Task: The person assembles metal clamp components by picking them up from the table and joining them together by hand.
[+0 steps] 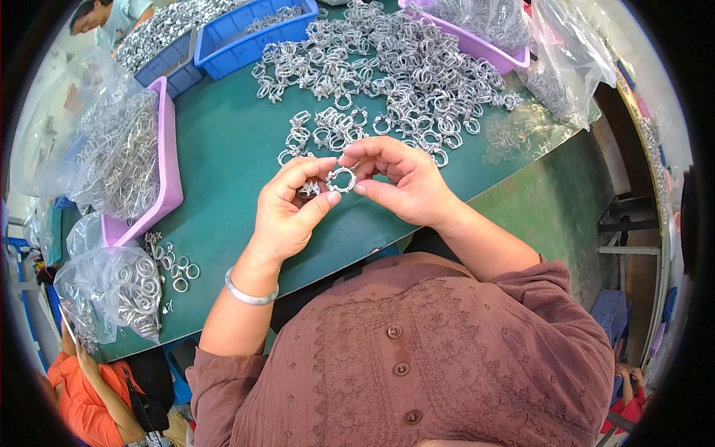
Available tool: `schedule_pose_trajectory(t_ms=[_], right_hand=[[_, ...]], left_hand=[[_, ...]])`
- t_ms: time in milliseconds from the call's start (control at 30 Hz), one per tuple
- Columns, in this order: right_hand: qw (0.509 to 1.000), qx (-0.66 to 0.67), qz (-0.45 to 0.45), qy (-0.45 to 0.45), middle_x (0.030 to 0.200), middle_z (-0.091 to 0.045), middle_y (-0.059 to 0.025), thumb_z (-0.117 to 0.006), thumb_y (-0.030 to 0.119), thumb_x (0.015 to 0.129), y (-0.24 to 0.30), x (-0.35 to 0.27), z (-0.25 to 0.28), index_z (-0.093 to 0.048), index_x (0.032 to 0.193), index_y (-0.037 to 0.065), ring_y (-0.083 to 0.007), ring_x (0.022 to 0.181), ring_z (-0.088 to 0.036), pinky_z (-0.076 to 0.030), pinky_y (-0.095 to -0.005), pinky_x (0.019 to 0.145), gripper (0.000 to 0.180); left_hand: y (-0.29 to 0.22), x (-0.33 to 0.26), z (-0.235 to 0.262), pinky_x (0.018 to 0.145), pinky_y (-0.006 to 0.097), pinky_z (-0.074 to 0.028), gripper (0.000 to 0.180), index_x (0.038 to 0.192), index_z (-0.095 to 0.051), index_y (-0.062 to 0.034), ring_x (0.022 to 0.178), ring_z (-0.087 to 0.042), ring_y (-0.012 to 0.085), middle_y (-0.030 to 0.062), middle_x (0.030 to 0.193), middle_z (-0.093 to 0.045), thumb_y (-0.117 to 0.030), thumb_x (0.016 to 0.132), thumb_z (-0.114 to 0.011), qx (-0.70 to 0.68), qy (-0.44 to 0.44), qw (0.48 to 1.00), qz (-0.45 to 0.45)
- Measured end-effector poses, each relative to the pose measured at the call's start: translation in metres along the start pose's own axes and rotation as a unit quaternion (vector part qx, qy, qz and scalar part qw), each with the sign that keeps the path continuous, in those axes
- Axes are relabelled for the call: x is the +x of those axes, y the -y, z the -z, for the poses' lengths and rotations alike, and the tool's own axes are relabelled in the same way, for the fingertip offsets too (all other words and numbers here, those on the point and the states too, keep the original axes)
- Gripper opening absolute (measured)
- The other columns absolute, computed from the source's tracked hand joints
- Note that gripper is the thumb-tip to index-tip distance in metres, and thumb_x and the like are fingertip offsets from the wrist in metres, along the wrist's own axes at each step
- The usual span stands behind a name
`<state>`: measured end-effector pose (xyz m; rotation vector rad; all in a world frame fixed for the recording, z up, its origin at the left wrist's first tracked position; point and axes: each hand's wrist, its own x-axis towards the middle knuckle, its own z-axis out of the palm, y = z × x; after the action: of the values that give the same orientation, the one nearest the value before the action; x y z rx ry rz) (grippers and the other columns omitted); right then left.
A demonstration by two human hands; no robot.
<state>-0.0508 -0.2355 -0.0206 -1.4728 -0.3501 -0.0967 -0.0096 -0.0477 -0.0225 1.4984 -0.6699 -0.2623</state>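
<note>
1. Nearest, the brown blouse [357,365] is facing the near edge of the green table [223,179], which is running slantwise below the forearms
2. The left hand [287,208] is curling almost closed, its thumb and forefinger pinching the silver ring [331,182] at its left side; some spiky silver pieces [310,189] are showing inside the curled fingers
3. The right hand [410,182] is making a narrow pinch, thumb and fingertips holding this same ring at its right
4. The ring is showing a round, shiny hoop with small knobs, above bare table
5. Open room is lying between the left hand and the lilac tray [171,149]; a small ring cluster [339,128] is sitting just beyond the fingertips
6. Farther, the large ring pile [391,67] is spreading near the blue bin [249,54], whose marks are looking too small for reading
</note>
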Motion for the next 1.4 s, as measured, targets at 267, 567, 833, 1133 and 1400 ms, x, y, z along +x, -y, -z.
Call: schedule_pose_trajectory(t_ms=[267,567,833,1133,1400], right_hand=[[1.0,-0.006,-0.005,-0.003,0.096,-0.057,-0.0064,-0.058,-0.005,0.076,-0.0015,-0.0007,0.0002,-0.051,0.109,-0.001,-0.0085,0.078,-0.056,-0.046,-0.0227,0.072,0.035],[1.0,-0.023,0.003,-0.012,0.093,-0.058,-0.0058,-0.059,-0.004,0.075,-0.0011,-0.0011,-0.0006,-0.053,0.108,-0.001,-0.0086,0.077,-0.056,-0.046,-0.0228,0.07,0.034],[0.994,-0.092,0.05,-0.028,0.09,-0.06,-0.0063,-0.061,-0.004,0.073,-0.0008,-0.0017,-0.0008,-0.053,0.108,0.0,-0.0091,0.072,-0.057,-0.047,-0.023,0.068,0.036],[0.985,-0.146,0.091,-0.032,0.089,-0.06,-0.0071,-0.062,-0.005,0.071,0.0017,-0.0015,-0.0008,-0.054,0.107,0.0,-0.0105,0.071,-0.058,-0.048,-0.0231,0.066,0.037],[0.981,-0.161,0.1,-0.03,0.088,-0.059,-0.0075,-0.065,-0.004,0.07,0.0055,-0.0005,-0.0014,-0.054,0.106,0.001,-0.0114,0.071,-0.059,-0.048,-0.0236,0.064,0.038]], left_hand=[[-0.0024,0.0007,-0.0033,0.067,0.02,-0.042,0.029,0.1,-0.058,-0.0009,0.076,-0.049,0.0088,0.0036,0.093,-0.051,0.003,0.071,-0.065,-0.002,-0.021,1.0,-0.019],[-0.0028,0.0003,-0.0008,0.073,0.021,-0.039,0.035,0.105,-0.057,-0.0015,0.083,-0.048,0.0096,0.0032,0.096,-0.05,0.002,0.072,-0.065,0.027,-0.001,0.999,-0.037],[-0.0008,-0.0011,-0.0036,0.07,0.021,-0.044,0.047,0.116,-0.051,-0.005,0.081,-0.05,0.0083,0.0017,0.094,-0.051,0.003,0.071,-0.065,-0.012,-0.03,0.999,0.002],[-0.0028,-0.001,-0.0049,0.069,0.02,-0.043,0.048,0.117,-0.05,-0.0038,0.081,-0.05,0.0073,0.0026,0.096,-0.052,0.003,0.072,-0.065,-0.02,-0.036,0.999,0.01],[0.0016,-0.0005,-0.0038,0.071,0.02,-0.043,0.044,0.115,-0.05,-0.0024,0.081,-0.049,0.0074,0.0039,0.097,-0.054,0.002,0.074,-0.064,-0.056,-0.039,0.997,0.022]])
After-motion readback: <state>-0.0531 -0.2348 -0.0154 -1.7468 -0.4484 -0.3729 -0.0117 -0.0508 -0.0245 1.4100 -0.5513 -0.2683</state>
